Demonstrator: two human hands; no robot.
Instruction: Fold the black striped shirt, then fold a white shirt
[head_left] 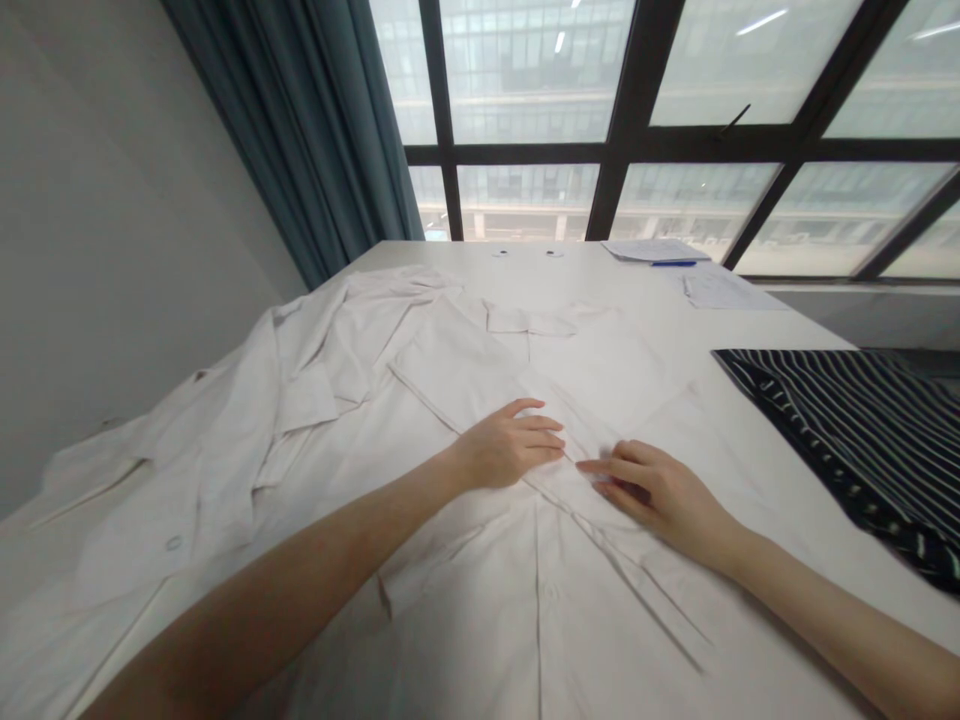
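A white shirt (495,590) lies spread on the white table, its collar toward the window and its button front running toward me. One sleeve (457,370) is folded across its upper part. My left hand (510,445) rests on this folded cloth, palm down with its fingers apart. Just to its right, my right hand (645,490) touches the cloth near the crossing folds, thumb and fingers apart. More white garments (225,450) lie rumpled at the left.
A black-and-white striped cloth (862,430) lies at the right edge of the table (465,258). Papers (652,250) and a blue pen (673,263) are at the far side. Behind stand a blue curtain (315,120) and a window.
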